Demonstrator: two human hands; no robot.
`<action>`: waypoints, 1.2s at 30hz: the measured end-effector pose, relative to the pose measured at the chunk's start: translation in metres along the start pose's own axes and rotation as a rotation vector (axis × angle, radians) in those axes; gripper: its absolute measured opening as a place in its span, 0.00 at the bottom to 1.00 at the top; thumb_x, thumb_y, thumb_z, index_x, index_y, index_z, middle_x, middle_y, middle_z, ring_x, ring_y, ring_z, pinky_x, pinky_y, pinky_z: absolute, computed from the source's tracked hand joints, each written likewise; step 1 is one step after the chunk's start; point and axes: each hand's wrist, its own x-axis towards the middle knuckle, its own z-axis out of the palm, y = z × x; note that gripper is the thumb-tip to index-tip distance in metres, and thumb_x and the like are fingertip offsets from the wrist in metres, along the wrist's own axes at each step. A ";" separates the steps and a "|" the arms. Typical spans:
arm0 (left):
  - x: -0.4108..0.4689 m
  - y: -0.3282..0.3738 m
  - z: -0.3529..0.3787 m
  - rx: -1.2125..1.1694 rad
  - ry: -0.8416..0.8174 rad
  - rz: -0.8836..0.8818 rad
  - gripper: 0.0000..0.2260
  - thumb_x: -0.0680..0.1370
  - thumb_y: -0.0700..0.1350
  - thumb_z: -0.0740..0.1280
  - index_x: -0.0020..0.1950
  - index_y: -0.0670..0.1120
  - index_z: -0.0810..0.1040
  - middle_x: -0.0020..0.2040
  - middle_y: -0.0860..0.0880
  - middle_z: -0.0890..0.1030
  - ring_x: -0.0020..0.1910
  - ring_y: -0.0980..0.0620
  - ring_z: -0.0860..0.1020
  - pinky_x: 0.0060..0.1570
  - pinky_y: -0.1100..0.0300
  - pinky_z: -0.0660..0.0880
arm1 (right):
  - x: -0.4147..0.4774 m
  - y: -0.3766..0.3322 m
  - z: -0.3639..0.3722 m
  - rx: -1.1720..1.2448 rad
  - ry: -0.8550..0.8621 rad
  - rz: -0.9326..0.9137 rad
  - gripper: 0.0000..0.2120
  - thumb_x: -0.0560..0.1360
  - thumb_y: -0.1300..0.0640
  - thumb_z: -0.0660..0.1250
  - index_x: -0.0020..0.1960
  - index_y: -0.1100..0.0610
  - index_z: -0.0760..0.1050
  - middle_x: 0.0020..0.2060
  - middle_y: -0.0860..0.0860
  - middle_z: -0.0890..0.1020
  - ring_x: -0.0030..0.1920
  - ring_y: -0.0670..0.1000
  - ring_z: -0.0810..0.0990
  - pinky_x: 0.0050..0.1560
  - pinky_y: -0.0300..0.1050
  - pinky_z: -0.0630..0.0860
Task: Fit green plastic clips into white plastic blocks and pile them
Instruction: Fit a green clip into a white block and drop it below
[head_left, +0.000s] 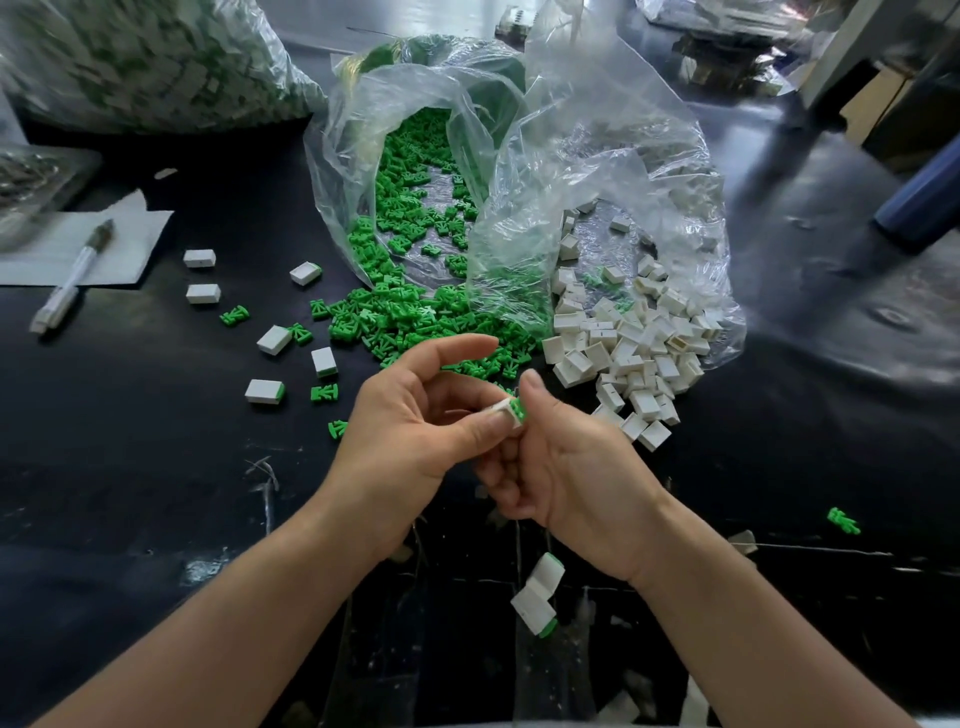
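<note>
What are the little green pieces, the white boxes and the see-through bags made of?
Green clips: moulded plastic, matt, sharp uniform shapes. White blocks: likely hard plastic, smooth, hollow, thin walls. Bags: thin clear plastic film, glossy and creased.

The left hand (405, 421) pinched a white block (500, 409); the right hand (576, 467) held a green clip (518, 410) at its end. Behind them, clear bags (571, 171) spilled loose clips (415, 322) and loose blocks (634, 358) onto the black tabletop (130, 467).

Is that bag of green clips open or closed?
Open: the bag lies with its mouth gaping and green clips spilling onto the table.
</note>
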 end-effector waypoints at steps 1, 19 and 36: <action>0.000 0.000 0.000 0.001 -0.002 0.002 0.20 0.62 0.37 0.70 0.53 0.45 0.76 0.32 0.48 0.81 0.25 0.52 0.77 0.27 0.62 0.75 | 0.000 0.000 -0.001 -0.006 0.009 -0.003 0.33 0.68 0.38 0.52 0.57 0.64 0.74 0.27 0.48 0.73 0.28 0.44 0.68 0.30 0.37 0.63; 0.001 -0.001 -0.004 0.017 -0.029 -0.009 0.16 0.70 0.25 0.65 0.52 0.41 0.77 0.33 0.45 0.81 0.27 0.48 0.76 0.30 0.59 0.76 | -0.001 0.005 0.000 -0.333 0.198 -0.145 0.22 0.68 0.36 0.53 0.35 0.53 0.74 0.25 0.43 0.74 0.26 0.40 0.69 0.28 0.30 0.66; -0.001 -0.001 0.000 -0.042 -0.016 -0.024 0.17 0.69 0.22 0.62 0.49 0.39 0.77 0.35 0.41 0.83 0.33 0.44 0.80 0.33 0.60 0.78 | 0.004 0.013 0.002 -0.611 0.311 -0.339 0.25 0.71 0.39 0.48 0.52 0.51 0.77 0.30 0.30 0.75 0.34 0.32 0.73 0.38 0.28 0.67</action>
